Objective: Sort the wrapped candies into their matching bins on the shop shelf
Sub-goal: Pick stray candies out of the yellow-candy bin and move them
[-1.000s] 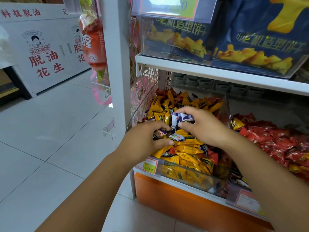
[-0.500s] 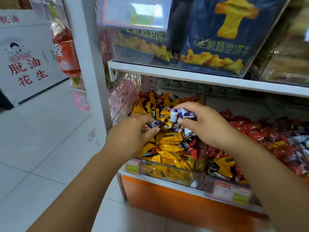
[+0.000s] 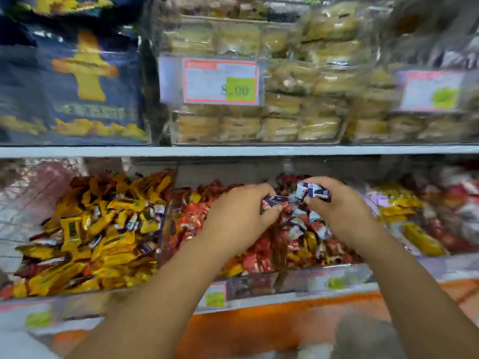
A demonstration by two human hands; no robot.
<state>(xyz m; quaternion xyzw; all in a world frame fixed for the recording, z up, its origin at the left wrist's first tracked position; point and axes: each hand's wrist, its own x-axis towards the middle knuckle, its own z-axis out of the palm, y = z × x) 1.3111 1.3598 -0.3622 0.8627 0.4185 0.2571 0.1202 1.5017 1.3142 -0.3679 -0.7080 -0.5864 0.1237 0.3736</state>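
Note:
My right hand [image 3: 339, 211] grips a bunch of purple-and-white wrapped candies [image 3: 312, 190] above a bin of mixed red and purple-white candies [image 3: 300, 237]. My left hand [image 3: 241, 216] pinches a few more purple-and-white candies [image 3: 273, 200] just to the left, over the red-candy bin [image 3: 197, 216]. A clear bin heaped with yellow wrapped candies [image 3: 103, 234] stands at the far left of the same shelf. The picture is blurred by motion.
The upper shelf [image 3: 233, 151] carries blue snack bags [image 3: 72, 81] on the left and clear bins of pale biscuits [image 3: 298, 99] with price cards [image 3: 220, 81]. Further candy bins [image 3: 420, 218] lie to the right. The shelf base [image 3: 259, 325] below is orange.
Both hands have carried the purple-and-white candies rightward, from over the yellow-candy bin to over the red and mixed bins. The view has swung right along the shelf.

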